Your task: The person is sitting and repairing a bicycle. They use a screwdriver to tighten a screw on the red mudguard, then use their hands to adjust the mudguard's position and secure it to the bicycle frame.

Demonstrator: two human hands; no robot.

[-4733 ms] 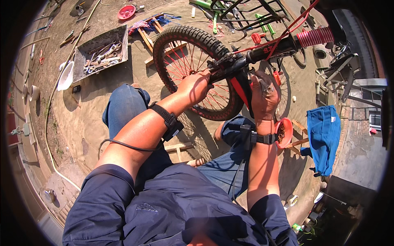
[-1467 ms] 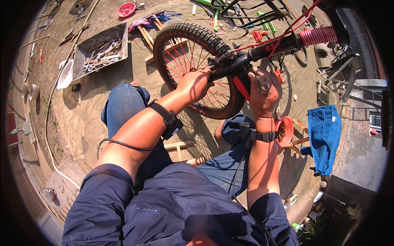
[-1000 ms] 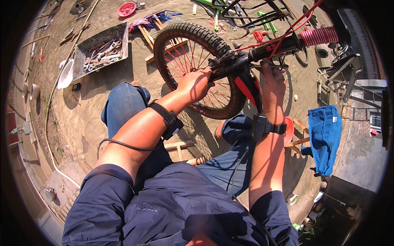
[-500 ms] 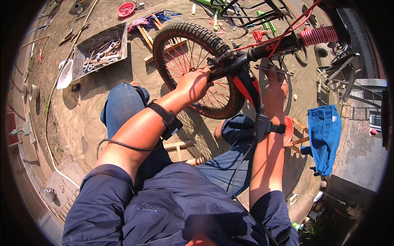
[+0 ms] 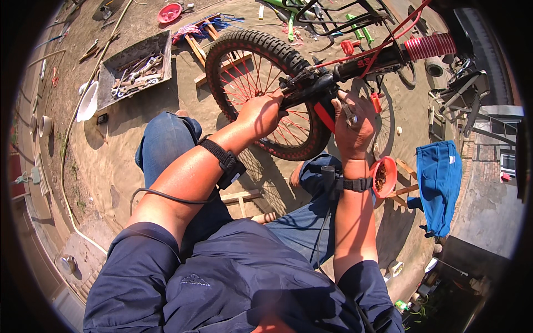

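Note:
A bicycle wheel (image 5: 225, 83) with a knobbly black tyre and red spokes stands in front of me, tilted. My left hand (image 5: 261, 115) is closed around the dark fork (image 5: 302, 95) beside the spokes. On the fork's right side, my right hand (image 5: 355, 132) is closed, its fingers curled near the fork crown (image 5: 323, 82). A shiny metal piece (image 5: 351, 115) shows between those fingers; most of it is hidden, so its kind is unclear. Past the crown runs a black tube (image 5: 377, 60) with a red ribbed grip (image 5: 430, 48) and red cables.
A metal tray (image 5: 105, 75) of wrenches lies at the left, beside a white bowl (image 5: 88, 102). A red bowl (image 5: 390, 173) with small parts inside sits right of my right wrist. Blue cloth (image 5: 440, 188) hangs further right. A black rack (image 5: 355, 30) is at the far side.
My right hand has come down and left, turning and curling closer to the fork. A slim metal tool lay across its fingers before. The left hand keeps its hold on the fork.

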